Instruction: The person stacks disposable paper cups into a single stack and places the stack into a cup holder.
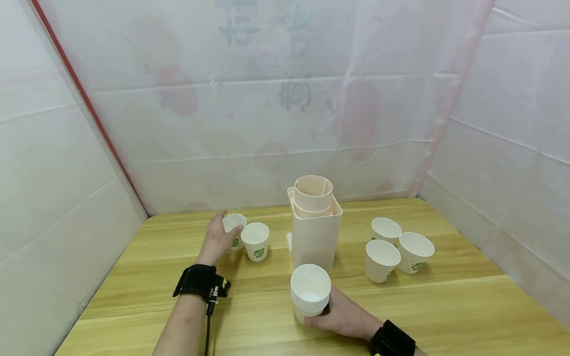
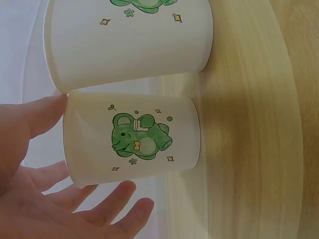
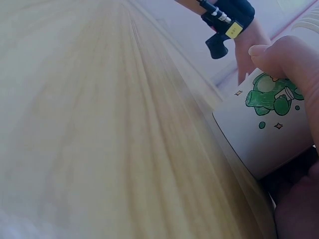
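Note:
My right hand (image 1: pixel 346 313) grips a stack of white paper cups (image 1: pixel 310 291) near the front middle of the table. In the right wrist view its thumb lies across the cup (image 3: pixel 274 119) with a green cartoon print. At the back left, my left hand (image 1: pixel 216 240) is around a white paper cup (image 2: pixel 132 139) that stands upright on the table. Its thumb is by the rim, where a second cup (image 1: pixel 256 242) stands close. The other fingers (image 2: pixel 122 196) are spread along the far side, and whether they press on the cup is unclear.
A cream box-shaped holder (image 1: pixel 313 242) with a round tube (image 1: pixel 313 195) on top stands mid-table, behind the stack. To the right, three paper cups (image 1: pixel 382 262) stand grouped. White sheeting (image 1: pixel 276 123) surrounds the wooden table (image 1: pixel 133 296) at the back and sides.

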{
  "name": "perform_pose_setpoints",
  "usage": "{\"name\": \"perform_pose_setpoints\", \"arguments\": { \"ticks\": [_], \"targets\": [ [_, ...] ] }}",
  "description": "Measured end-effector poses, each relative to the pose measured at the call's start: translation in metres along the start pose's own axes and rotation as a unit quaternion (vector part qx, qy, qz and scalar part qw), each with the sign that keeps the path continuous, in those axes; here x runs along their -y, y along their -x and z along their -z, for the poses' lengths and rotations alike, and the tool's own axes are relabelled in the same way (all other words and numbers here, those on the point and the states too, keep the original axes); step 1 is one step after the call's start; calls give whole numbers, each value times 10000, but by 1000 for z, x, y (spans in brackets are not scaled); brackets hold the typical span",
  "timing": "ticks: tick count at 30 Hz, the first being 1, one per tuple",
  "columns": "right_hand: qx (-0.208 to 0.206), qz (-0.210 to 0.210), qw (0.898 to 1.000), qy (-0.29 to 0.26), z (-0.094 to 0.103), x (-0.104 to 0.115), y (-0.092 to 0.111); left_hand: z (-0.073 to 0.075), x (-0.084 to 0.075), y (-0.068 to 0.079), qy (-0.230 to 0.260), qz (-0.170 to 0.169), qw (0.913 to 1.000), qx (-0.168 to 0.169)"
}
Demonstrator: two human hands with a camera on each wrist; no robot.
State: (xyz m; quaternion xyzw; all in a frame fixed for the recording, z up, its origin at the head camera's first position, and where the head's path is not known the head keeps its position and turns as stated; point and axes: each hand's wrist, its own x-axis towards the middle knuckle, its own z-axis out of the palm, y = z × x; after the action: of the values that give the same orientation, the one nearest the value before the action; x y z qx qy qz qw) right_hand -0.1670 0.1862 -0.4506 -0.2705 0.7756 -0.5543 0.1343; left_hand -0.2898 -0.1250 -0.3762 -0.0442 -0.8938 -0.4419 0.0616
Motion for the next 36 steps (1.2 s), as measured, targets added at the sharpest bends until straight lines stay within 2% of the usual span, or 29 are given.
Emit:
{"name": "perform_pose_setpoints", "arguments": {
  "ticks": [7, 15, 26, 30, 36],
  "targets": [
    [33, 48, 10000, -39, 0, 2, 0, -2, -1, 2, -162, 42, 9998, -50],
    [52, 75, 9999, -128, 0, 1, 0, -5, 1, 2, -922, -25, 9953, -288],
    [90, 57, 9998, -161, 0, 2, 0, -9, 6, 2, -1786, -781, 9780, -750],
    [105, 34, 9998, -179, 0, 3, 0, -9, 5, 2, -1928, -946, 9730, -842],
    [99, 5, 9998, -185, 0, 3, 0, -6, 5, 4, -1923, -1139, 9704, -913]
  ]
}}
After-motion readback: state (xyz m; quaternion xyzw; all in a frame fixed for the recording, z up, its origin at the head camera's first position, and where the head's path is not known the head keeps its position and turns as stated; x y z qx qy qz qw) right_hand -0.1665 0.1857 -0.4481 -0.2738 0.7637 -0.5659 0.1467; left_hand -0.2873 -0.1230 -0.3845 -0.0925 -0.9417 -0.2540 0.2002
